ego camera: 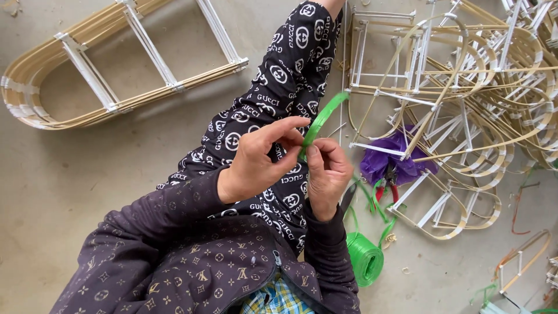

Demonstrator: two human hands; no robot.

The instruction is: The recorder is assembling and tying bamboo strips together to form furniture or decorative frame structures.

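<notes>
1. The left hand (253,166) and the right hand (326,174) both pinch a green strip (321,119) with their fingers, just above the person's lap.
2. A green roll (365,259) lies on the floor near the right hand.
3. Bent cane frames (465,99) lie in a pile beside it.

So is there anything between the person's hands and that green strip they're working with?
Nothing visible. Both the left hand and the right hand already pinch the green strip directly between their fingertips, above the patterned trouser leg.
</notes>
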